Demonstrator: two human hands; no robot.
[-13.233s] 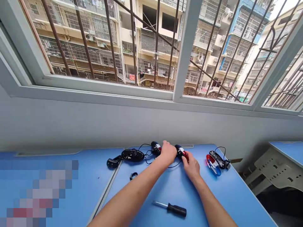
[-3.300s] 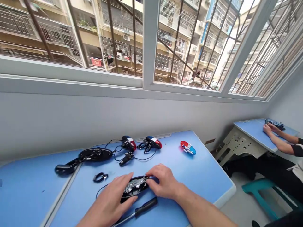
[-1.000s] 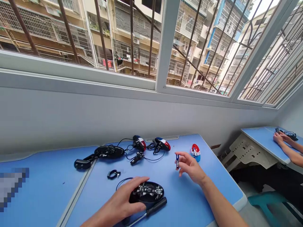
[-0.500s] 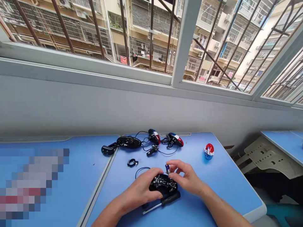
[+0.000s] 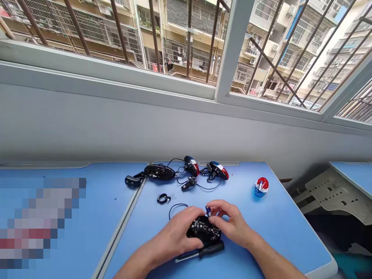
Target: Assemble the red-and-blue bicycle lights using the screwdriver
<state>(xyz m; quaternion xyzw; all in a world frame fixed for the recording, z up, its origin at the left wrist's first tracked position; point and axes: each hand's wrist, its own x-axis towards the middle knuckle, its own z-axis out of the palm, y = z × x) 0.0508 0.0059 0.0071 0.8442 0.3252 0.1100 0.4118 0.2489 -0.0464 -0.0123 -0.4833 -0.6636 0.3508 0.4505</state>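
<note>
My left hand (image 5: 184, 230) is closed around the left side of a black oval housing (image 5: 205, 231) whose upturned face carries white printed markings. Between the thumb and fingers of my right hand (image 5: 231, 223) is a small blue and silver battery (image 5: 208, 211), held nearly upright at the housing's far edge. Whether its lower end touches the housing is hidden by my fingers. A thin black cable (image 5: 171, 209) curves out behind my left hand. Right below the housing lies a screwdriver (image 5: 211, 249) with a black handle, its metal shaft pointing left.
Black ring clamp (image 5: 164, 198) lies left of the cable. Farther back are a black oval unit (image 5: 159, 172) and two red, white and blue units (image 5: 192, 166) (image 5: 219, 170) with clamps and wires. A red and blue round container (image 5: 261, 186) stands right. A seam (image 5: 124, 217) divides the tabletops.
The view has shifted slightly, so the table things sit a little farther right. Both hands keep their holds, and the battery stays at the housing's far edge, slightly more upright.
</note>
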